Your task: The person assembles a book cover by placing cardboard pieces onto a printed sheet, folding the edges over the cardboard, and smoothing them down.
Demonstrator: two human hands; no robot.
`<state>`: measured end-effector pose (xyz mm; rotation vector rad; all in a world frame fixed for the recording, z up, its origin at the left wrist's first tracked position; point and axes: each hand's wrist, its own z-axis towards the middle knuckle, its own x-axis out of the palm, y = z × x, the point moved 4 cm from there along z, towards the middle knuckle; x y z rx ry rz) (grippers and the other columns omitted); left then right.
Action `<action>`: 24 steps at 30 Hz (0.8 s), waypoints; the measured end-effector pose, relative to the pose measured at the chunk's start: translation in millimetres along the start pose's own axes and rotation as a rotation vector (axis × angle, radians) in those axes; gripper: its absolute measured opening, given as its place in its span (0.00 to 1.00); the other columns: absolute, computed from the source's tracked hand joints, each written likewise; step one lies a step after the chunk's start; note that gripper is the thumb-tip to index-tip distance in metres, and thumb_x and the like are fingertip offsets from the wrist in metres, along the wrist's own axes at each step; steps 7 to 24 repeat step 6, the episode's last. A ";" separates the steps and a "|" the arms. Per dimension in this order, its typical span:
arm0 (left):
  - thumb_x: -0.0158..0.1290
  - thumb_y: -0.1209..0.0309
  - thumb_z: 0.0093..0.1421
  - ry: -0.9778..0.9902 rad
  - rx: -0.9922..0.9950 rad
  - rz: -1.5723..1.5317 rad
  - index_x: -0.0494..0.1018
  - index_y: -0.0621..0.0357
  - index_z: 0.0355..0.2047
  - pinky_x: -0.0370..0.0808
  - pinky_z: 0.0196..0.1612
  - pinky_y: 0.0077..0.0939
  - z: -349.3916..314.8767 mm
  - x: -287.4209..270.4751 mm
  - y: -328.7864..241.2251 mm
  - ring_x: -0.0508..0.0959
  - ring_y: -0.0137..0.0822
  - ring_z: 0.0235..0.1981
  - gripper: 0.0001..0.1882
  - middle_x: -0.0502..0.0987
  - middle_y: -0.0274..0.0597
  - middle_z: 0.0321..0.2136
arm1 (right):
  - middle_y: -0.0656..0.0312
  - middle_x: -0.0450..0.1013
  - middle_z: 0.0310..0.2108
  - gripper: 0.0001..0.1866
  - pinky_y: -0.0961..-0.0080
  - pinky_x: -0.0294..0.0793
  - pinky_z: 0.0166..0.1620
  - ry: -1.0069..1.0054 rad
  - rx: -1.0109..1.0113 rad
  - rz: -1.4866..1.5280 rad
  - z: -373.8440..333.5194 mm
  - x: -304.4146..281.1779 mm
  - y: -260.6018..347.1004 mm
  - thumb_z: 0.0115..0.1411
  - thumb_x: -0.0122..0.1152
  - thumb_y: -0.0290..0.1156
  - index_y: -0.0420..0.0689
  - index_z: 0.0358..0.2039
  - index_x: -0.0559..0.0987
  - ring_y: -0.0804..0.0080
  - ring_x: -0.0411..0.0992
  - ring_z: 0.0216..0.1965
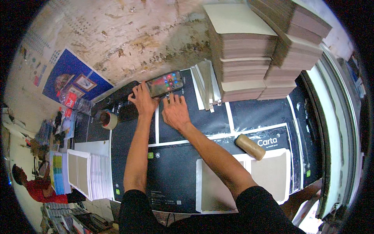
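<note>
A smartphone [166, 82] with a lit screen of coloured icons stands at the far side of the black-covered table [171, 167], lengthwise from left to right. My left hand [144, 101] is at its left end, fingers bent round that edge and thumb toward the lower side. Just below the phone's near edge is my right hand [176, 113], holding nothing, its fingers apart and pointing at the screen. Whether the right fingertips touch the phone I cannot tell. Behind the left hand lies a dark object [124, 93] whose kind is unclear.
Tall stacks of grey board [245, 50] rise at the back right, beside thin strips [206, 85]. A brown roller [250, 147] lies near white-edged board panels [269, 175]. At left are a tape roll [109, 120], plastic bottle [72, 102] and cover stack [91, 175]. Another person [39, 187] is far left.
</note>
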<state>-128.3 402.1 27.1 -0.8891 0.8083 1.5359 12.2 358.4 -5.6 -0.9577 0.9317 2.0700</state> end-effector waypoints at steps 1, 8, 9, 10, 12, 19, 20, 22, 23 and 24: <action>0.77 0.61 0.38 -0.005 -0.001 -0.008 0.62 0.54 0.66 0.56 0.60 0.57 -1.0 0.4 1.6 0.65 0.43 0.64 0.55 0.73 0.43 0.57 | 0.41 0.74 0.54 0.24 0.49 0.66 0.61 -0.014 0.022 -0.006 -3.2 -1.0 0.8 0.58 0.63 0.42 0.37 0.49 0.77 0.48 0.71 0.57; 0.77 0.60 0.38 0.020 0.011 0.014 0.62 0.54 0.66 0.56 0.61 0.57 1.7 1.0 3.8 0.65 0.44 0.63 0.55 0.73 0.42 0.57 | 0.35 0.66 0.64 0.29 0.51 0.63 0.64 0.005 0.073 -0.015 -3.9 -1.7 -1.9 0.57 0.66 0.42 0.38 0.54 0.74 0.47 0.69 0.59; 0.77 0.60 0.38 0.020 0.011 0.014 0.62 0.54 0.66 0.56 0.61 0.57 1.7 1.0 3.8 0.65 0.44 0.63 0.55 0.73 0.42 0.57 | 0.35 0.66 0.64 0.29 0.51 0.63 0.64 0.005 0.073 -0.015 -3.9 -1.7 -1.9 0.57 0.66 0.42 0.38 0.54 0.74 0.47 0.69 0.59; 0.77 0.60 0.38 0.020 0.011 0.014 0.62 0.54 0.66 0.56 0.61 0.57 1.7 1.0 3.8 0.65 0.44 0.63 0.55 0.73 0.42 0.57 | 0.35 0.66 0.64 0.29 0.51 0.63 0.64 0.005 0.073 -0.015 -3.9 -1.7 -1.9 0.57 0.66 0.42 0.38 0.54 0.74 0.47 0.69 0.59; 0.77 0.60 0.38 0.020 0.011 0.014 0.62 0.54 0.66 0.56 0.61 0.57 1.7 1.0 3.8 0.65 0.44 0.63 0.55 0.73 0.42 0.57 | 0.35 0.66 0.64 0.29 0.51 0.63 0.64 0.005 0.073 -0.015 -3.9 -1.7 -1.9 0.57 0.66 0.42 0.38 0.54 0.74 0.47 0.69 0.59; 0.77 0.60 0.38 0.020 0.011 0.014 0.62 0.54 0.66 0.56 0.61 0.57 1.7 1.0 3.8 0.65 0.44 0.63 0.55 0.73 0.42 0.57 | 0.35 0.66 0.64 0.29 0.51 0.63 0.64 0.005 0.073 -0.015 -3.9 -1.7 -1.9 0.57 0.66 0.42 0.38 0.54 0.74 0.47 0.69 0.59; 0.77 0.60 0.38 0.020 0.011 0.014 0.62 0.54 0.66 0.56 0.61 0.57 1.7 1.0 3.8 0.65 0.44 0.63 0.55 0.73 0.42 0.57 | 0.35 0.66 0.64 0.29 0.51 0.63 0.64 0.005 0.073 -0.015 -3.9 -1.7 -1.9 0.57 0.66 0.42 0.38 0.54 0.74 0.47 0.69 0.59; 0.77 0.60 0.38 0.020 0.011 0.014 0.62 0.54 0.66 0.56 0.61 0.57 1.7 1.0 3.8 0.65 0.44 0.63 0.55 0.73 0.42 0.57 | 0.35 0.66 0.64 0.29 0.51 0.63 0.64 0.005 0.073 -0.015 -3.9 -1.7 -1.9 0.57 0.66 0.42 0.38 0.54 0.74 0.47 0.69 0.59; 0.77 0.60 0.38 0.020 0.011 0.014 0.62 0.54 0.66 0.56 0.61 0.57 1.7 1.0 3.8 0.65 0.44 0.63 0.55 0.73 0.42 0.57 | 0.35 0.66 0.64 0.29 0.51 0.63 0.64 0.005 0.073 -0.015 -3.9 -1.7 -1.9 0.57 0.66 0.42 0.38 0.54 0.74 0.47 0.69 0.59; 0.77 0.60 0.38 0.020 0.011 0.014 0.62 0.54 0.66 0.56 0.61 0.57 1.7 1.0 3.8 0.65 0.44 0.63 0.55 0.73 0.42 0.57 | 0.35 0.66 0.64 0.29 0.51 0.63 0.64 0.005 0.073 -0.015 -3.9 -1.7 -1.9 0.57 0.66 0.42 0.38 0.54 0.74 0.47 0.69 0.59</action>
